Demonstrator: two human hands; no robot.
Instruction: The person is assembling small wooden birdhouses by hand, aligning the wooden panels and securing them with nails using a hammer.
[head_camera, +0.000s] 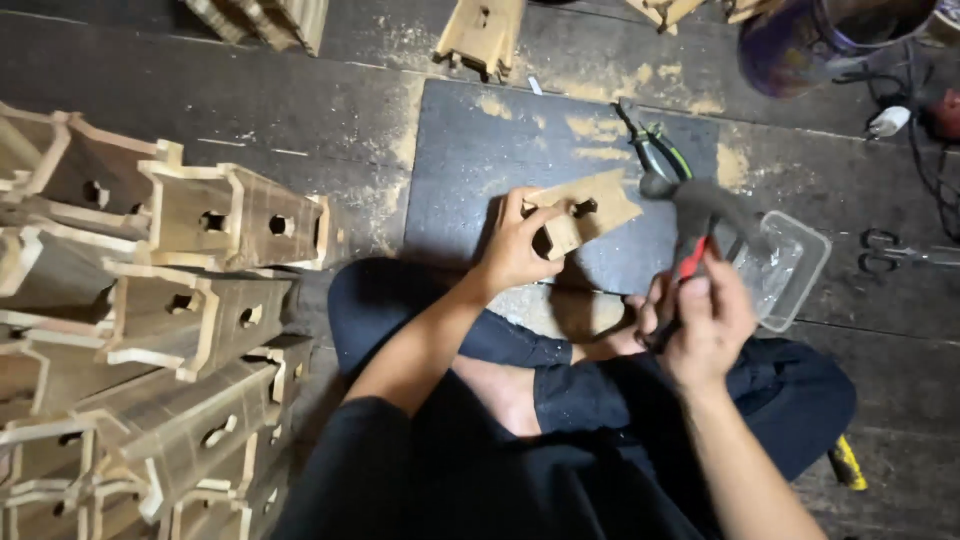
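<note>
Two hands busy: left hand (515, 250) grips small pale wooden box piece with holes (580, 215) over dark mat (470, 160), near its front edge. Right hand (705, 325) closed round red-handled hammer (695, 215), head blurred, just beside wood. Clear plastic tub (795, 270) at mat's right edge.

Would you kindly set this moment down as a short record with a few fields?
Setting: person seated cross-legged on a dark wooden floor dusted with sawdust
Left hand: holds a small wooden piece with holes over a dark board
Right hand: grips a hammer with a red and black handle, head raised near the piece
Beside right hand: clear plastic tray
On the board: pliers
Left of person: stack of similar wooden boxes with holes
</note>
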